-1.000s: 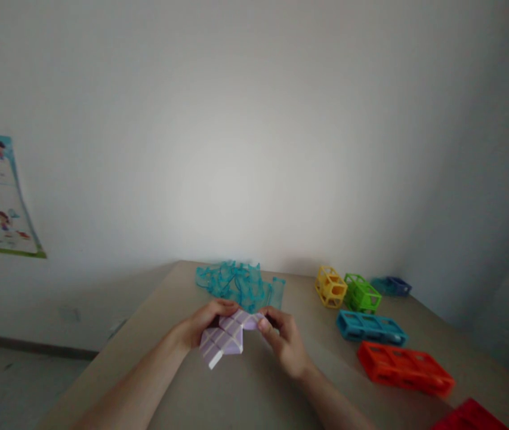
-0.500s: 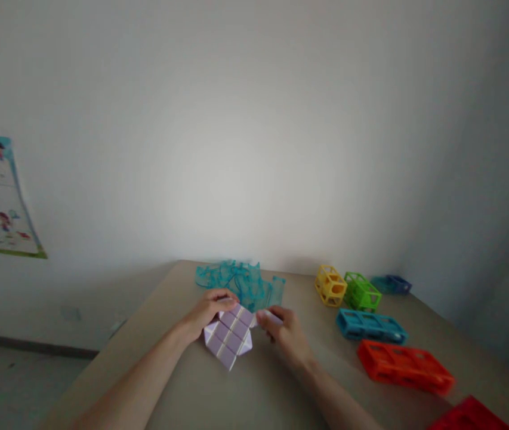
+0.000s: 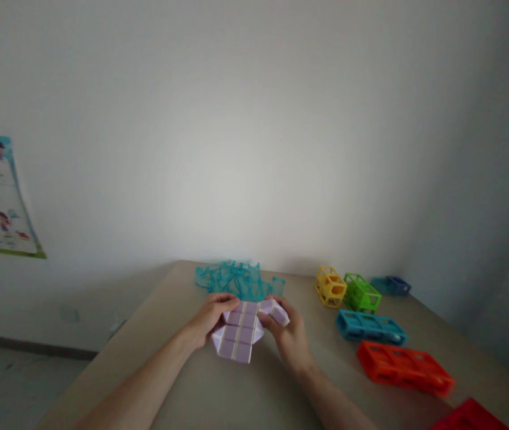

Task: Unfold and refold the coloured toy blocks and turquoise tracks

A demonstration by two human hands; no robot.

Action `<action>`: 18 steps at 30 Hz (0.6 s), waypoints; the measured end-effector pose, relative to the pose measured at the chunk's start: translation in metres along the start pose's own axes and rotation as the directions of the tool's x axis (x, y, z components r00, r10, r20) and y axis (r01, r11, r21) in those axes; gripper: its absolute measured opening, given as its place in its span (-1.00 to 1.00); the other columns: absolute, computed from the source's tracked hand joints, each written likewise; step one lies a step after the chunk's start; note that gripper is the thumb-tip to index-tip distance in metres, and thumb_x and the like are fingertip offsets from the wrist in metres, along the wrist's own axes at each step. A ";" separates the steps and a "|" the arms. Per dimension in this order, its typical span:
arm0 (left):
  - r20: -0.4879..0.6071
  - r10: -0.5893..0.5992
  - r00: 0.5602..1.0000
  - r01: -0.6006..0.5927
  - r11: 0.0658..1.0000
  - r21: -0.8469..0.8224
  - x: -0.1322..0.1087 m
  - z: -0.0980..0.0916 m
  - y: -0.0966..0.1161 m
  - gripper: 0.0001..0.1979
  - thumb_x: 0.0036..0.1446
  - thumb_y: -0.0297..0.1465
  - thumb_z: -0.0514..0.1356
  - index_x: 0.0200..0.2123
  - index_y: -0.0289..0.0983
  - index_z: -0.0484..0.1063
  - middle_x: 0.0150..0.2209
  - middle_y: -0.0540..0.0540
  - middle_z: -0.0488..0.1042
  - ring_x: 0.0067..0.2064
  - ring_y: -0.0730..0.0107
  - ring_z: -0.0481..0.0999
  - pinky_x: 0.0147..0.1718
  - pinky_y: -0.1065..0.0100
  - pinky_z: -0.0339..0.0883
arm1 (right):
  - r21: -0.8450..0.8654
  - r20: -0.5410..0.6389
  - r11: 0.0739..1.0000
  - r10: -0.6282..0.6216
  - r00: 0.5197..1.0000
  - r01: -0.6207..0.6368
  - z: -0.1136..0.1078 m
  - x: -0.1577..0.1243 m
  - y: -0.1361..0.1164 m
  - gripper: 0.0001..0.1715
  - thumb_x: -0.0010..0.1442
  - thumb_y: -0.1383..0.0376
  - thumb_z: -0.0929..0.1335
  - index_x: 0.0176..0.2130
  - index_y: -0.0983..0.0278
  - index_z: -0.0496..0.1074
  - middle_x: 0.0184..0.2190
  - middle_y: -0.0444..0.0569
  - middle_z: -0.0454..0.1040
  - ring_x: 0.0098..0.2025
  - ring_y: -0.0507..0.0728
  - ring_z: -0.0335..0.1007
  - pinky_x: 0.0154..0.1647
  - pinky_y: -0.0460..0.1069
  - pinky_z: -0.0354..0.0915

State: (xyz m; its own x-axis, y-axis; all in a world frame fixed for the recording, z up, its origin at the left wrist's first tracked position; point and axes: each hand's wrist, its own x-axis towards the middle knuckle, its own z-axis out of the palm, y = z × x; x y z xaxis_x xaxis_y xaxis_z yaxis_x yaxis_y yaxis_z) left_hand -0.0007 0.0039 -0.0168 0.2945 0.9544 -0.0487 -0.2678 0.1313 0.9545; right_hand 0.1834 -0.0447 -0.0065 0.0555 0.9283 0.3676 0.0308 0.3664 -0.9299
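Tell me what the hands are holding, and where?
A lilac segmented puzzle toy: left hand on its left side, right hand on its upper right end.

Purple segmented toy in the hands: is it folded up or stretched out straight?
Folded: the purple segmented toy is bunched into side-by-side rows, gripped between the left hand and the right hand.

A lilac segmented block [image 3: 240, 334] sat between both hands, with white seams dividing it into small squares. The left hand [image 3: 207, 322] gripped its upper left edge, and the right hand [image 3: 290, 340] pinched a folded-over end at the top right. The lower part hung free below the grip, tilted slightly. It was possibly plastic, but the dim view made that hard to tell.
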 end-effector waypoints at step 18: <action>0.347 -0.270 0.898 0.203 0.955 0.217 -0.018 0.000 0.000 -0.57 -0.28 -0.13 0.41 -0.48 -0.37 0.46 -0.62 0.05 0.31 -0.61 0.58 0.18 -0.62 0.46 -0.05 | -0.147 0.396 0.934 -0.247 0.884 0.327 -0.002 -0.009 -0.010 -0.75 0.20 0.19 0.34 -0.16 0.26 0.49 -0.30 -0.04 0.45 -0.26 0.10 0.37 -0.22 -0.05 0.26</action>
State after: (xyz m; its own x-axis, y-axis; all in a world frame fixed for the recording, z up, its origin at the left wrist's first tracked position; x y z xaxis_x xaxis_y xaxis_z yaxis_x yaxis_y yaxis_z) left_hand -0.0057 -0.0135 -0.0156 0.6549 0.7289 -0.1995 0.0036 0.2610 0.9653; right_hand 0.1843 -0.0564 -0.0003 -0.3537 0.7553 0.5518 0.1939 0.6363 -0.7467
